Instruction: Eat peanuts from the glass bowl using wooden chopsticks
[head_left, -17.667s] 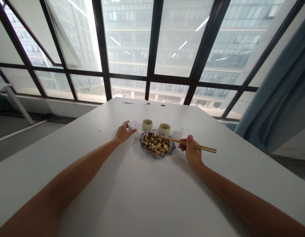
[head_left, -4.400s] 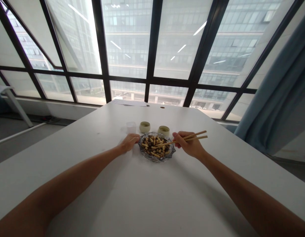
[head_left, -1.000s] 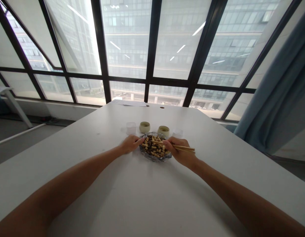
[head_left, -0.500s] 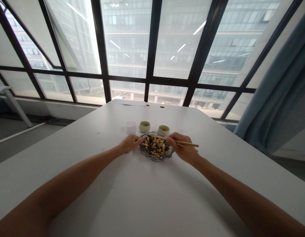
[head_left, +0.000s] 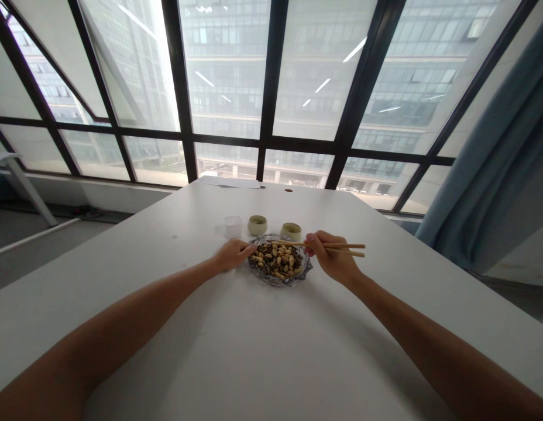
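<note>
A clear, scalloped plate (head_left: pixel 303 276) on the table holds peanuts in their shells (head_left: pixel 284 257) mixed with darker seeds (head_left: pixel 266 264). My left hand (head_left: pixel 231 255) grips the plate's left rim, thumb on top. Wooden chopsticks (head_left: pixel 346 245) are held in my right hand (head_left: pixel 333 255), to the right of the plate. Their tips reach over the far part of the plate; whether they pinch anything is too small to tell. Just behind the plate stand two pale green cups, a left cup (head_left: pixel 257 225) and a right cup (head_left: pixel 291 231).
A translucent container (head_left: pixel 233 227) stands left of the cups on the white table (head_left: pixel 263 345). Papers (head_left: pixel 230 182) lie at the table's far edge, before the tall windows. A blue curtain (head_left: pixel 495 158) hangs at the right.
My right hand has shifted a little to the right and lifted with the chopsticks, whose rear ends are now spread apart. My left hand stays on the plate.
</note>
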Tool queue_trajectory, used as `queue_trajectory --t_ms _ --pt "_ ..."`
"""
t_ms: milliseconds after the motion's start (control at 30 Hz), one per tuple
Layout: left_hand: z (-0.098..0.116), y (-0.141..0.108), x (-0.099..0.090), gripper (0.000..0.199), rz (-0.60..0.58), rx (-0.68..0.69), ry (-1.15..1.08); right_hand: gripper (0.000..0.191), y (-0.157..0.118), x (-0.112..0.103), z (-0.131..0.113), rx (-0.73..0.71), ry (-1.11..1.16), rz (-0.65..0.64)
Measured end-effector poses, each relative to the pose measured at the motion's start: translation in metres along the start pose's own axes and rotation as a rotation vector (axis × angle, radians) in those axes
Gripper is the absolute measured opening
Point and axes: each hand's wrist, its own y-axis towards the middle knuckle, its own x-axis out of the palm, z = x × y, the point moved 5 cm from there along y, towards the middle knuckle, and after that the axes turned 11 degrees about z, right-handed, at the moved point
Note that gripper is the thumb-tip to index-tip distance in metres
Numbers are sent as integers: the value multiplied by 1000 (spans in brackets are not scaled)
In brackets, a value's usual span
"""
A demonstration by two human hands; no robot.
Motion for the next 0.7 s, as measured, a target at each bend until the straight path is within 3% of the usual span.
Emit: queue_trajectory --t_ms 267,467,567,700 --pt "-1 0 1 58 3 17 15 39 -15 19 -12 -363 -172 -189" --pt "-2 0 0 58 -9 17 14 42 -24 28 -21 -582 -347 -270" --pt "-2 0 0 59 -6 19 10 46 -23 25 -20 -547 -335 -243" --pt "-1 0 0 60 -4 19 28 52 -14 13 -5 -307 -267 -83"
